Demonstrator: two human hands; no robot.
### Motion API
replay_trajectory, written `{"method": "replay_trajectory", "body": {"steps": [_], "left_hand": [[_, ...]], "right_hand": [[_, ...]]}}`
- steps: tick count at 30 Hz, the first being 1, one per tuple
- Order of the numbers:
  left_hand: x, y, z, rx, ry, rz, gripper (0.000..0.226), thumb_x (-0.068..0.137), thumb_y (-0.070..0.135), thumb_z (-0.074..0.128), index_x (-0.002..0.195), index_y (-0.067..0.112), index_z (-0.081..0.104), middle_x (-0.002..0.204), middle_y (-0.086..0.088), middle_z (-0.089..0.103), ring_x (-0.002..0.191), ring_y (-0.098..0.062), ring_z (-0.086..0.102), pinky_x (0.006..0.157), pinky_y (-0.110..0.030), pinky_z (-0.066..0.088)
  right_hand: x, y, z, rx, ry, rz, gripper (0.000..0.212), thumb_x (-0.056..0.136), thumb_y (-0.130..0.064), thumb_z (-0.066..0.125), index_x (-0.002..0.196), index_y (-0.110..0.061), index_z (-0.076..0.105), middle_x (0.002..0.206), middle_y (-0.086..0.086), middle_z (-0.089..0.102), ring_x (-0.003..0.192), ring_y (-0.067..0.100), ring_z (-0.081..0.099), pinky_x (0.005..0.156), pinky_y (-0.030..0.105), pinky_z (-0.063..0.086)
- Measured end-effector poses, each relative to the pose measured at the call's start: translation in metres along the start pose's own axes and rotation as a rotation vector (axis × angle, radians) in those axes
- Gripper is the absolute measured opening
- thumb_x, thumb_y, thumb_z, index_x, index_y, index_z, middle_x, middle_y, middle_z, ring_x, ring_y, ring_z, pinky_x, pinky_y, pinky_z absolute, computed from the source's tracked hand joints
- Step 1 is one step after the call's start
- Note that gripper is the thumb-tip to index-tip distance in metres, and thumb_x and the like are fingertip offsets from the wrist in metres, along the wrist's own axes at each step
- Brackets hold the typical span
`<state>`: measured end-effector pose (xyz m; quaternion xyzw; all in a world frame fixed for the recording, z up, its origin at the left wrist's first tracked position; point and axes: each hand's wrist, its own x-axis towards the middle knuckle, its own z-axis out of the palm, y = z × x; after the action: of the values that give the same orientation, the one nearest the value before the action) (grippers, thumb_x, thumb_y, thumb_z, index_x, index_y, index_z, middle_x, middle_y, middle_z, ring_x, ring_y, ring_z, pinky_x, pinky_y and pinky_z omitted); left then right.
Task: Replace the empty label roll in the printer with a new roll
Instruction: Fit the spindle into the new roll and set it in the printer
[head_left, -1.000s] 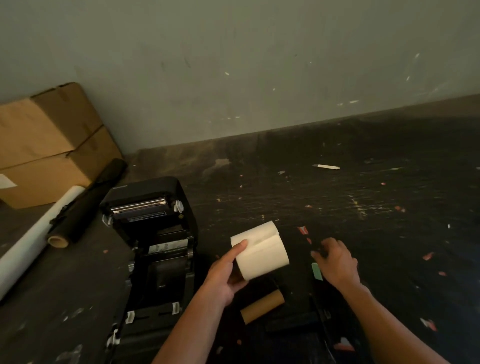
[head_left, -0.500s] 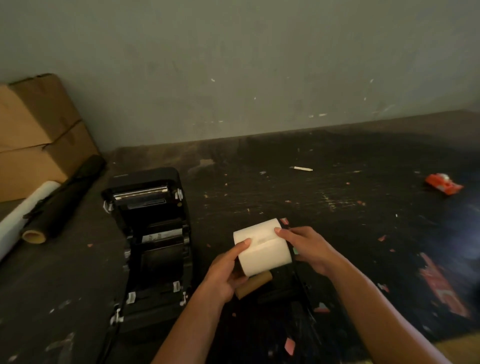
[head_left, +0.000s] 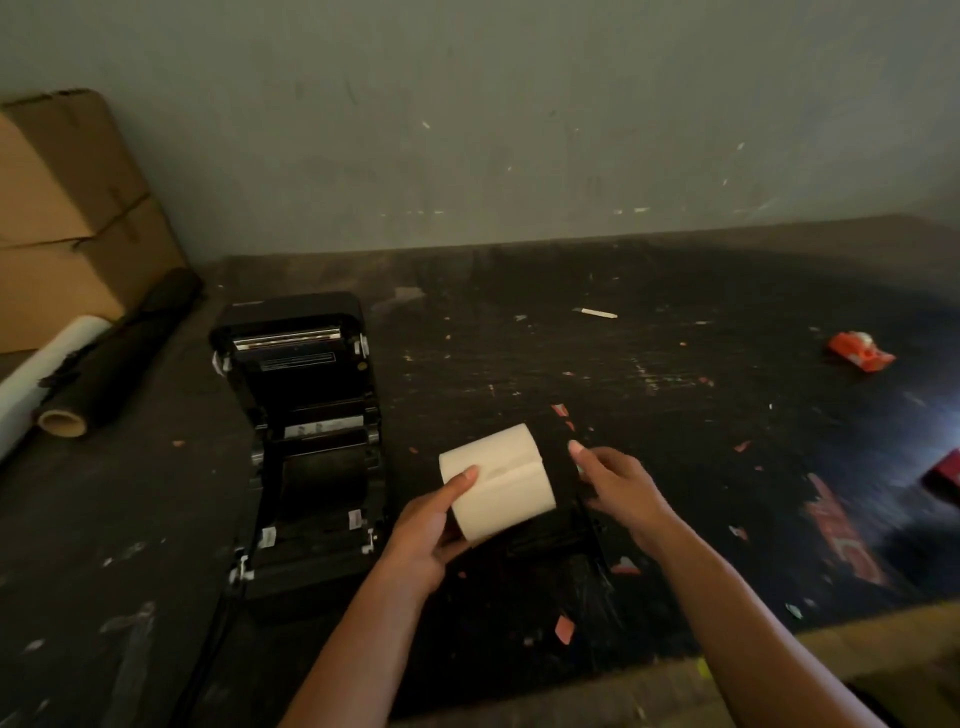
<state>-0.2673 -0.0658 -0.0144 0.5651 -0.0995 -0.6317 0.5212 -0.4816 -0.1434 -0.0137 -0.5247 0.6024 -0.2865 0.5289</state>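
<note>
The new white label roll (head_left: 498, 480) is held above the dark table, just right of the printer. My left hand (head_left: 423, 535) grips its left end, thumb on top. My right hand (head_left: 621, 486) is at the roll's right end with curled fingers around a black spindle part (head_left: 563, 467) that is hard to make out in the dim light. The black label printer (head_left: 306, 441) stands open, its lid (head_left: 293, 340) tipped back and the roll bay bare. I cannot see the empty cardboard core.
Cardboard boxes (head_left: 62, 208) stand at the back left, with a black roll (head_left: 119, 353) and a white roll (head_left: 47, 364) lying before them. An orange-red object (head_left: 860, 353) lies far right. Black parts (head_left: 550, 535) lie under the hands. The table's front edge (head_left: 779, 654) is near.
My right hand left the table, came to the roll's right end, then drew slightly to the right. The brown empty core below the roll has gone out of sight.
</note>
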Motion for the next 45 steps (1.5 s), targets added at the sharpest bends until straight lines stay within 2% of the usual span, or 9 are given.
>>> {"method": "replay_trajectory", "body": {"steps": [2, 4, 7, 11, 17, 20, 33, 37, 45], "left_hand": [[0.003, -0.001, -0.005, -0.012, 0.048, -0.014, 0.075, 0.045, 0.032, 0.088, 0.112, 0.015, 0.059, 0.113, -0.014, 0.063, 0.101, -0.030, 0.060, 0.064, -0.041, 0.055], [0.007, -0.002, -0.008, -0.014, 0.098, -0.022, 0.083, 0.045, 0.031, 0.089, 0.119, 0.016, 0.055, 0.117, -0.014, 0.060, 0.105, -0.032, 0.058, 0.070, -0.044, 0.054], [0.011, -0.004, -0.007, -0.026, 0.122, -0.027, 0.071, 0.046, 0.030, 0.089, 0.109, 0.019, 0.057, 0.116, -0.014, 0.059, 0.103, -0.032, 0.057, 0.075, -0.047, 0.054], [0.015, -0.007, -0.004, -0.038, 0.144, -0.024, 0.056, 0.050, 0.028, 0.087, 0.096, 0.020, 0.056, 0.109, -0.012, 0.060, 0.096, -0.029, 0.057, 0.068, -0.045, 0.052], [0.019, -0.007, 0.002, -0.091, 0.187, -0.003, 0.067, 0.050, 0.026, 0.087, 0.107, 0.019, 0.052, 0.110, -0.013, 0.058, 0.102, -0.032, 0.055, 0.089, -0.055, 0.050], [0.019, -0.006, 0.003, -0.108, 0.198, 0.003, 0.071, 0.051, 0.026, 0.087, 0.112, 0.020, 0.052, 0.112, -0.013, 0.057, 0.105, -0.033, 0.054, 0.081, -0.053, 0.052], [0.017, -0.009, 0.014, -0.156, 0.075, 0.038, 0.050, 0.056, 0.026, 0.083, 0.100, 0.019, 0.060, 0.111, -0.015, 0.064, 0.103, -0.033, 0.060, 0.077, -0.050, 0.054], [0.018, -0.010, 0.014, -0.220, 0.025, 0.052, 0.048, 0.059, 0.024, 0.083, 0.102, 0.020, 0.060, 0.113, -0.015, 0.063, 0.105, -0.035, 0.059, 0.078, -0.051, 0.054], [0.024, -0.010, 0.016, -0.305, -0.046, 0.050, 0.058, 0.061, 0.026, 0.084, 0.112, 0.020, 0.058, 0.119, -0.018, 0.062, 0.108, -0.038, 0.060, 0.081, -0.053, 0.055]], "right_hand": [[0.007, 0.025, -0.013, -0.191, 0.128, 0.073, 0.051, 0.084, -0.057, 0.055, 0.120, -0.022, 0.057, 0.114, 0.004, 0.063, 0.082, 0.007, 0.055, 0.065, 0.027, 0.046], [0.012, 0.049, -0.018, -0.290, 0.064, 0.202, 0.062, 0.085, -0.054, 0.057, 0.133, -0.016, 0.047, 0.122, 0.008, 0.057, 0.081, 0.009, 0.053, 0.061, 0.026, 0.045], [0.017, 0.069, -0.011, -0.386, -0.009, 0.270, 0.070, 0.085, -0.054, 0.057, 0.137, -0.011, 0.041, 0.121, 0.010, 0.056, 0.093, 0.018, 0.062, 0.079, 0.037, 0.056], [0.026, 0.072, -0.005, -0.488, -0.015, 0.215, 0.054, 0.089, -0.047, 0.056, 0.128, -0.009, 0.051, 0.124, 0.015, 0.056, 0.099, 0.023, 0.064, 0.090, 0.039, 0.053], [0.029, 0.070, -0.006, -0.450, -0.067, 0.239, 0.028, 0.092, -0.037, 0.055, 0.103, -0.012, 0.060, 0.097, 0.008, 0.065, 0.076, 0.013, 0.065, 0.075, 0.032, 0.057], [0.029, 0.072, -0.014, -0.231, -0.078, 0.267, 0.029, 0.088, -0.035, 0.061, 0.108, -0.015, 0.055, 0.097, 0.005, 0.063, 0.082, 0.016, 0.064, 0.064, 0.032, 0.057], [0.019, -0.025, -0.083, -0.083, 0.261, -0.244, 0.014, 0.080, -0.037, 0.072, 0.085, -0.035, 0.059, 0.090, -0.007, 0.067, 0.084, 0.007, 0.062, 0.067, 0.025, 0.047], [0.014, -0.045, -0.085, 0.064, 0.185, -0.253, 0.017, 0.079, -0.035, 0.072, 0.092, -0.031, 0.063, 0.095, -0.001, 0.071, 0.091, 0.014, 0.067, 0.083, 0.038, 0.053], [0.016, -0.059, -0.074, 0.027, 0.157, -0.277, 0.028, 0.079, -0.034, 0.073, 0.104, -0.024, 0.066, 0.097, -0.001, 0.072, 0.094, 0.016, 0.068, 0.089, 0.041, 0.053]]}}
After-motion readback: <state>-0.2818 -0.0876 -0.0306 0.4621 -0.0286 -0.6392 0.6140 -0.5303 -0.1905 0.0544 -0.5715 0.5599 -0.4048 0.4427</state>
